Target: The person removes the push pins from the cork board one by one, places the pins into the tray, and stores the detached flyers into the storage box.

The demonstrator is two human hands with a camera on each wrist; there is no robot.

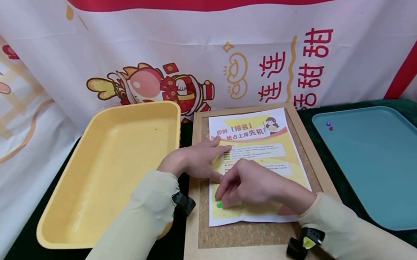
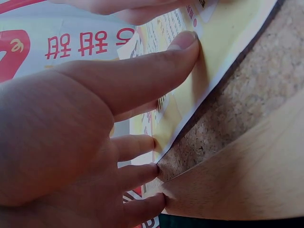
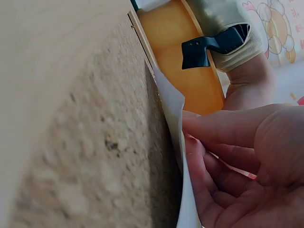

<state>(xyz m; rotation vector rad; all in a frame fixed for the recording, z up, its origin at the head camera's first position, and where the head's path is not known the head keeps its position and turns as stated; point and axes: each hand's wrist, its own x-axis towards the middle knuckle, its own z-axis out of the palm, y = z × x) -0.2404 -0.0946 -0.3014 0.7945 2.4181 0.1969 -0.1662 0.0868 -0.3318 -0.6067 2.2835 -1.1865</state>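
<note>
A yellow printed poster [image 1: 254,143] lies on a wood-framed cork board [image 1: 247,235]. My left hand [image 1: 201,158] rests on the poster's left edge with fingers spread; in the left wrist view its thumb [image 2: 164,71] touches the paper. At the poster's lower left, my right hand [image 1: 252,182] has its thumb and curled fingers at a small green pushpin [image 1: 218,204], which shows just beside the fingertips. The right wrist view has the right thumb [image 3: 223,126] and forefinger close together against the paper; the pin is hidden there. The poster's lower edge [image 3: 186,190] stands slightly off the cork.
A deep yellow tray [image 1: 56,210] stands left of the board. To the right lies a flat blue tray [image 1: 400,162], with a blue pushpin [image 1: 328,123] and a red pushpin [image 1: 331,128] near its far left corner. A printed cloth [image 1: 183,28] hangs behind; dark green cloth covers the table.
</note>
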